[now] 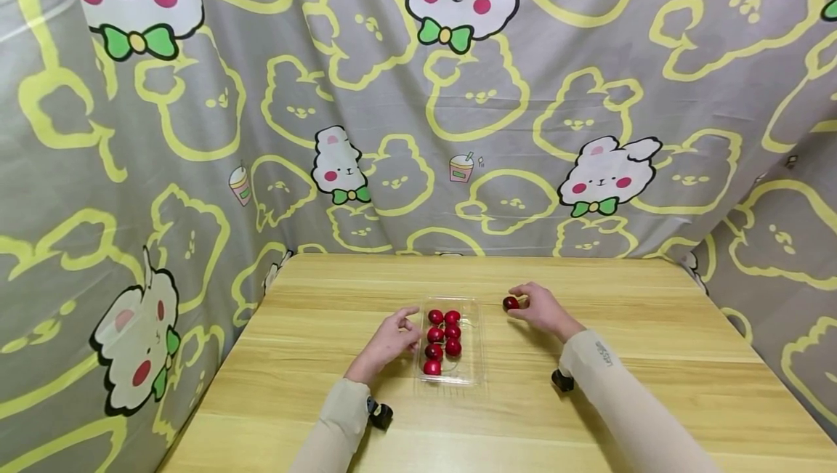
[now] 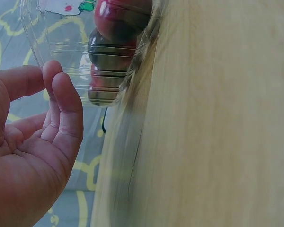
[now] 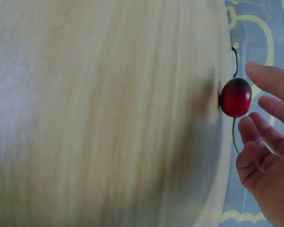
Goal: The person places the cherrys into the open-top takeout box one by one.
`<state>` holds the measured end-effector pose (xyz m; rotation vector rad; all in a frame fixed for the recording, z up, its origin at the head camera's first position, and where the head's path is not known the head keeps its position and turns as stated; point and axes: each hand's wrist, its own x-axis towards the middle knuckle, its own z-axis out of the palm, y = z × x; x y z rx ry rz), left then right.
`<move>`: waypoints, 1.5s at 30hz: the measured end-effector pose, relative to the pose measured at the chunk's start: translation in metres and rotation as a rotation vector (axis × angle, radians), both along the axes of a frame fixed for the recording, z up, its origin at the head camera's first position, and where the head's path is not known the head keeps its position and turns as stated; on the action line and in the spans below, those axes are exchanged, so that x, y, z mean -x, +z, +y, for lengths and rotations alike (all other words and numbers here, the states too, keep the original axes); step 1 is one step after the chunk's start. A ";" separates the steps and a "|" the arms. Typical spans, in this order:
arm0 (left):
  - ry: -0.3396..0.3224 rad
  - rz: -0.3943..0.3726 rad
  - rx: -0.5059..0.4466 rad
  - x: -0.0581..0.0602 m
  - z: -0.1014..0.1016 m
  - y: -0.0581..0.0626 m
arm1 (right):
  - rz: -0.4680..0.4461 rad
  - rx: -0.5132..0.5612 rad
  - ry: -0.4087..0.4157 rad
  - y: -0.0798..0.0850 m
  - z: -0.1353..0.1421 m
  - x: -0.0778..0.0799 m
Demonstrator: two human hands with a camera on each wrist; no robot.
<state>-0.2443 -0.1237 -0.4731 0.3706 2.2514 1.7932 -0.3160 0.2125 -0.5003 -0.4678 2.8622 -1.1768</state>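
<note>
Beside the left wall of a clear plastic box (image 1: 468, 371), my left hand (image 1: 391, 338) has loosely bent fingers right at the rim. In the left wrist view, its fingertips (image 2: 66, 92) overlap the box's edge. Several red cherries (image 1: 434, 334) lie inside the box in two columns. To the box's right, my right hand (image 1: 539, 309) reaches over a single dark red cherry (image 3: 235, 98) on the table. Its thumb and fingers are spread around this cherry, with small gaps showing in the right wrist view. A thin green stem (image 3: 235, 135) runs from the fruit toward the fingers.
The box and loose cherry stand on a light wooden table (image 1: 314, 298). A grey curtain (image 1: 392, 110) with cartoon figures hangs behind the table's far edge and along its sides. Small black devices (image 1: 381, 415) are worn at both wrists, below the beige sleeves.
</note>
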 end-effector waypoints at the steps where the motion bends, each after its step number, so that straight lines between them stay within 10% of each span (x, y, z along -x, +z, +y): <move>1: 0.000 0.001 0.000 0.000 0.000 0.000 | -0.004 0.001 -0.005 0.000 0.000 0.000; 32: 0.014 0.000 0.009 0.000 0.000 -0.001 | 0.003 -0.061 0.014 -0.007 -0.003 -0.004; 45: 0.017 0.002 0.005 -0.001 0.001 0.000 | 0.223 -0.100 0.158 0.024 -0.027 -0.031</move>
